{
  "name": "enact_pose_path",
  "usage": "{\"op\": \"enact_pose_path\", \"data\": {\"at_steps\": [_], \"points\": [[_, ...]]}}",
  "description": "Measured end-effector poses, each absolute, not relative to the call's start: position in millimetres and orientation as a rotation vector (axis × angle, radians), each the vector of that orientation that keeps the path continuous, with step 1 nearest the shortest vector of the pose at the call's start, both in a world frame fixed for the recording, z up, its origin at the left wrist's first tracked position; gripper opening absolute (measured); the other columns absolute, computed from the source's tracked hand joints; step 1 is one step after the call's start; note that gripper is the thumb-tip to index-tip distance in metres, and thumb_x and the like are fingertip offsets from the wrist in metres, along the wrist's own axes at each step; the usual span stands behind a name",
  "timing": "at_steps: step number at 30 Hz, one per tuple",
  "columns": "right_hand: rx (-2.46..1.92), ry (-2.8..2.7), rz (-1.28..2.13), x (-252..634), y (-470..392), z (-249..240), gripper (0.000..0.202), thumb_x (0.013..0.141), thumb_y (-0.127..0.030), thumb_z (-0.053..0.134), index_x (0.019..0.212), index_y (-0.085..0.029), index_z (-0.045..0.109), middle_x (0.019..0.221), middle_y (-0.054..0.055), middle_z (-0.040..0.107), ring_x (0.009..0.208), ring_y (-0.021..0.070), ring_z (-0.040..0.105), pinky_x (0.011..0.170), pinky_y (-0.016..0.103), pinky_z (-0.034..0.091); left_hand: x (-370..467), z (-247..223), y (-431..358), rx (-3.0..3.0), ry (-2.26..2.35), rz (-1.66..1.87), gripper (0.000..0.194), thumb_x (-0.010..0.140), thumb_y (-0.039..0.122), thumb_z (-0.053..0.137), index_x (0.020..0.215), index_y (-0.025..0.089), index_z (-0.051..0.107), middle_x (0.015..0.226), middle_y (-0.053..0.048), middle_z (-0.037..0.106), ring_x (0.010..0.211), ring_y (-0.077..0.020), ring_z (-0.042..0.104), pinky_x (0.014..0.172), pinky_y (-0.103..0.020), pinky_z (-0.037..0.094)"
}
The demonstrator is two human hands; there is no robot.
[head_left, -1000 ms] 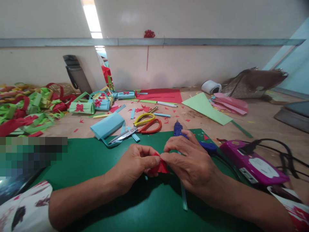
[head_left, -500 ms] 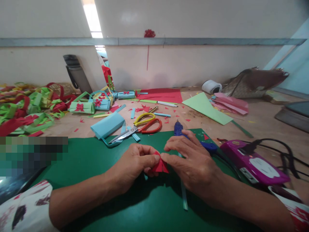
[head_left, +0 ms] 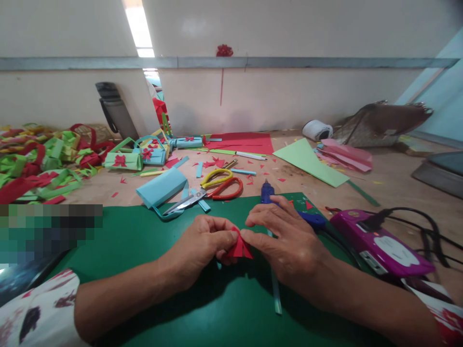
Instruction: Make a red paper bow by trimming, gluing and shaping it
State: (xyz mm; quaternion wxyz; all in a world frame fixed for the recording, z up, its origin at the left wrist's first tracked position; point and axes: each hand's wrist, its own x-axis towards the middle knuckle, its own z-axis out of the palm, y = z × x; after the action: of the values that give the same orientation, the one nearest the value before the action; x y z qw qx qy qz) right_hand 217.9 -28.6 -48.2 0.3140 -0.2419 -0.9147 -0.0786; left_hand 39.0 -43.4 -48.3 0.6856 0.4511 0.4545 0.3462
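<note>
My left hand (head_left: pixel 208 241) pinches a small red paper bow (head_left: pixel 239 249) between thumb and fingers, above the green mat (head_left: pixel 162 299). The bow's lower end flares out in notched tails. From the other side, the fingertips of my right hand (head_left: pixel 289 241) close on the top edge of the same bow. Partly hidden beneath my right hand lies a blue glue gun (head_left: pixel 266 191), with a clear glue stick (head_left: pixel 276 294) jutting toward me. Beyond my left hand are scissors (head_left: pixel 227 187) with yellow and red handles, lying against a folded light-blue paper purse (head_left: pixel 162 187).
A purple power strip (head_left: pixel 383 243) with black cables is at the right. Finished paper purses (head_left: pixel 123 161) and a heap of colored paper pieces (head_left: pixel 54 154) lie at the left. A grey bottle (head_left: pixel 117 111) leans on the wall. Green paper (head_left: pixel 311 161) and red scraps are spread behind.
</note>
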Motion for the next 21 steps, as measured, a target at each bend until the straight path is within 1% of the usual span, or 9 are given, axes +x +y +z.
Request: {"op": "enact_pose_path", "data": {"at_steps": [6,13,21], "points": [[-0.664,-2.416,-0.211,217.5,-28.5,-49.1,0.030,0.087,-0.007,0.038,0.087,-0.018,0.066,0.082,0.007,0.064,0.084,0.0192,0.056,0.090,0.044,0.032,36.3,-50.9,-43.3,1.020,0.967,0.785,0.012,0.070,0.022,0.062,0.064,0.013,0.057,0.056,0.001,0.057,0.051,-0.0080,0.047,0.053,-0.021,0.038],[-0.667,-2.420,-0.176,217.0,-28.8,-51.1,0.028,0.087,-0.007,0.039,0.088,-0.017,0.065,0.083,0.007,0.063,0.084,0.0210,0.057,0.088,0.047,0.032,36.7,-51.6,-42.1,1.017,0.968,0.795,0.015,0.071,0.023,0.064,0.065,0.013,0.055,0.054,0.001,0.056,0.049,-0.0074,0.046,0.051,-0.020,0.038],[-0.684,-2.428,-0.149,217.7,-28.4,-52.2,0.024,0.086,-0.008,0.042,0.090,-0.017,0.064,0.084,0.007,0.063,0.083,0.0204,0.056,0.089,0.047,0.031,35.9,-53.4,-42.3,1.000,0.950,0.804,0.013,0.071,0.024,0.064,0.069,0.013,0.056,0.060,0.000,0.058,0.052,-0.0075,0.048,0.052,-0.020,0.040]]}}
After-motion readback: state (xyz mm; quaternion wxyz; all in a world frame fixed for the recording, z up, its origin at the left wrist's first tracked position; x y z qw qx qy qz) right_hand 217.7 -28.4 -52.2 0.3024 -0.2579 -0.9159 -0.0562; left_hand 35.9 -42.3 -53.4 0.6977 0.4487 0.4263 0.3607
